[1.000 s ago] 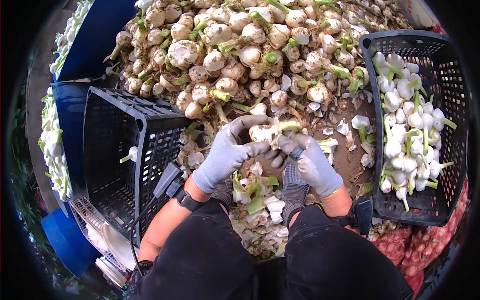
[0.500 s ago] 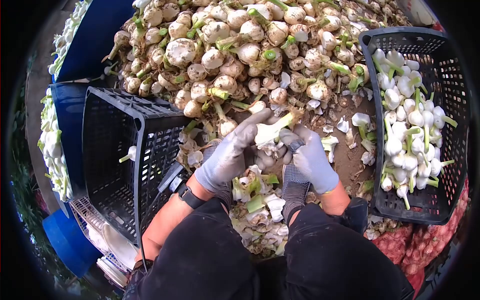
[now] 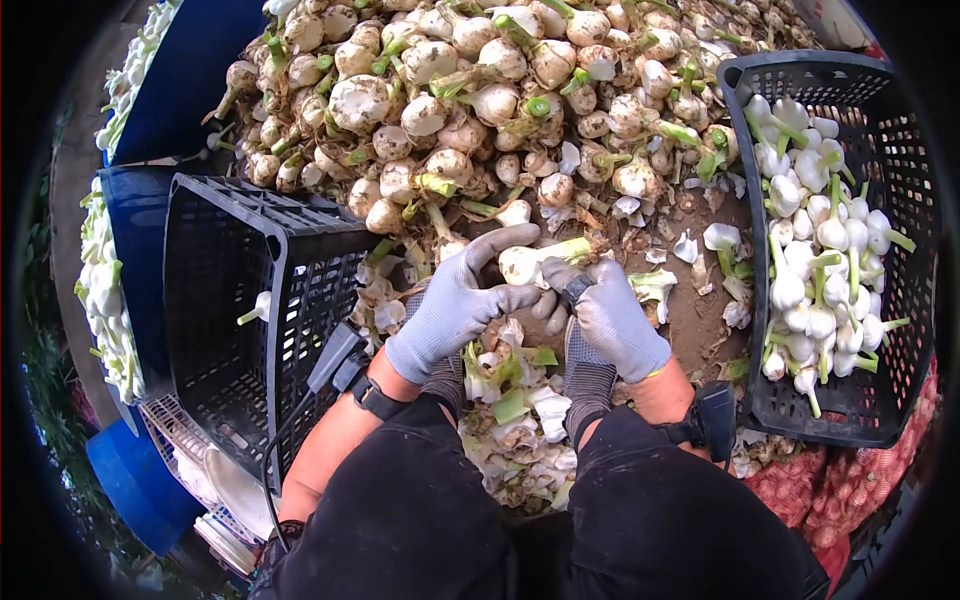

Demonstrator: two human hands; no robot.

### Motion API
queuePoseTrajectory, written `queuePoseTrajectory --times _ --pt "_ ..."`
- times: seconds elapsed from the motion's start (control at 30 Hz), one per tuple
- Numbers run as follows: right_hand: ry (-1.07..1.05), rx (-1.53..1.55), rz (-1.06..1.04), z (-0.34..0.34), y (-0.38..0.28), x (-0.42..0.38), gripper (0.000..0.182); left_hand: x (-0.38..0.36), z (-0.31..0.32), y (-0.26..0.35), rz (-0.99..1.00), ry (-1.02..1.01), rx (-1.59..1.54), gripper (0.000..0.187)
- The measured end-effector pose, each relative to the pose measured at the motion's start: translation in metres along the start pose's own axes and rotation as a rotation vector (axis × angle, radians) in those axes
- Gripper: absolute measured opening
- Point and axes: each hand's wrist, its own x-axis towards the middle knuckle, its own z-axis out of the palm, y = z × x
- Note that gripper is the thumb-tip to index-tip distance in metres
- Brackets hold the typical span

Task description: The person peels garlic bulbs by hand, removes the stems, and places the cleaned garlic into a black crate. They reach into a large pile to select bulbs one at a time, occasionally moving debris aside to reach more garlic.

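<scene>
A garlic bulb [image 3: 522, 265], pale and with a short green stem pointing right, lies between my two gloved hands. My left hand [image 3: 450, 312] curves round its left side, index finger behind and thumb in front, with fingertips showing below. On the other side, my right hand [image 3: 618, 312] is closed, its thumb and finger pressed against the bulb near the stem. A small dark piece [image 3: 577, 288] sits at my right fingers; its kind I cannot make out. Loose peeled skins [image 3: 515, 420] lie on the ground between my feet.
Beyond my hands rises a heap of unpeeled garlic [image 3: 440, 110]. A black crate [image 3: 840, 428] of clean white bulbs stands at right, red net sacks [image 3: 860, 490] below it. Left is another black crate [image 3: 285, 235] with one bulb visible, beside blue containers [image 3: 150, 290].
The bulb has turned and shows a smoother white side. My left hand has shifted slightly left and its thumb has come to the front. The right hand's fingers have curled in more.
</scene>
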Motion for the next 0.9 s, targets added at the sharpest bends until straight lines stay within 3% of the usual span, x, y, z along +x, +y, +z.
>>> queuePoseTrajectory --times 0.1,0.17,0.2,0.27,0.4,0.47,0.53,0.6,0.67,0.7,0.77,0.8,0.83,0.9 --pt "0.055 0.018 0.029 0.001 -0.005 0.000 0.023 -0.001 -0.002 -0.011 -0.011 -0.025 -0.145 0.061" --pt "0.144 -0.397 0.018 -0.001 0.001 0.005 0.023 -0.003 -0.006 -0.014 -0.039 -0.027 -0.212 0.059" --pt "0.145 -0.395 0.017 -0.001 0.003 0.006 0.023 -0.004 -0.007 -0.012 -0.039 -0.028 -0.211 0.059" --pt "0.277 -0.746 -0.239 -0.002 0.008 0.006 0.024 -0.007 -0.005 -0.002 -0.052 -0.014 0.007 0.057" --pt "0.290 -0.959 -0.199 0.005 -0.014 -0.005 0.023 -0.007 -0.004 0.007 -0.095 -0.069 -0.104 0.058" --pt "0.290 -1.142 -0.519 0.003 -0.016 -0.005 0.019 -0.002 0.001 0.001 -0.068 -0.050 -0.216 0.063" --pt "0.306 -1.133 -0.565 -0.001 -0.007 0.002 0.019 0.000 0.002 -0.003 -0.014 -0.001 -0.300 0.082" --pt "0.322 -1.119 -0.607 0.000 -0.004 0.004 0.020 -0.004 0.005 0.003 -0.004 0.002 -0.275 0.080" --pt "-0.006 -0.051 -0.277 0.005 -0.004 0.003 0.021 0.000 -0.001 -0.001 0.008 0.005 -0.090 0.076" --pt "-0.003 -0.050 -0.276 0.004 -0.004 0.003 0.021 0.006 -0.007 -0.015 0.005 0.002 -0.091 0.076" --pt "0.086 -0.302 -0.016 0.004 -0.006 0.008 0.020 0.014 -0.017 -0.037 0.560 0.057 0.673 0.068" --pt "0.082 -0.364 0.082 0.006 -0.011 0.010 0.017 0.006 -0.016 -0.028 0.407 0.082 0.630 0.061" --pt "0.082 -0.362 0.082 0.004 -0.003 0.012 0.017 0.003 -0.020 -0.022 0.406 0.081 0.632 0.061" --pt "0.003 0.293 -0.009 0.008 0.014 0.009 0.018 -0.003 -0.029 -0.011 0.117 0.142 0.243 0.071"
